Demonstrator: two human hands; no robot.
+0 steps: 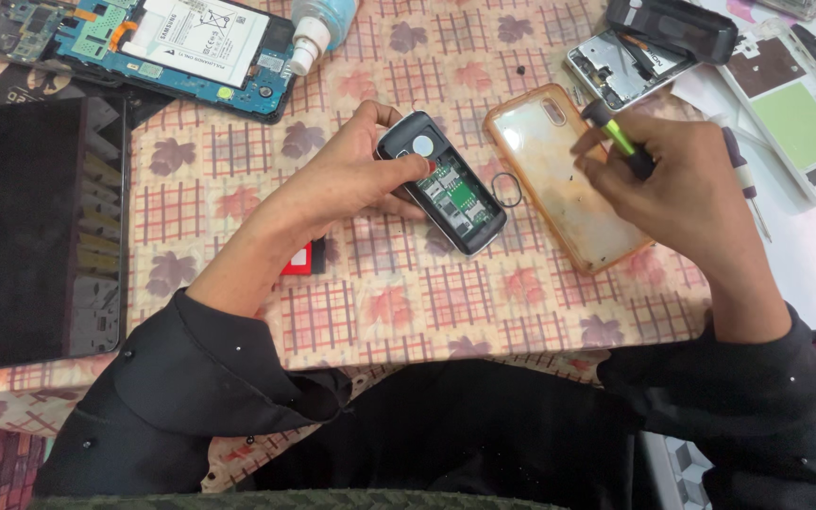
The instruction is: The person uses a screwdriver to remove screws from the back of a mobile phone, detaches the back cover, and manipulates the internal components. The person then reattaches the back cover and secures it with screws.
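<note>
— Biggest first?
— Table point(238, 142) under a checked, leaf-printed cloth; dark tablet screen point(35, 227) flat at far left, opened tablet point(172, 47) with white battery above.
— Then?
— Clear orange-rimmed case point(564, 175) lying right of centre.
— And smaller?
— Left hand point(347, 175) closed around a small opened phone point(441, 184), raised just over the cloth. Right hand point(677, 184) gripping a green-shafted screwdriver point(620, 142) above the case. Black ring point(506, 190) between phone and case.
</note>
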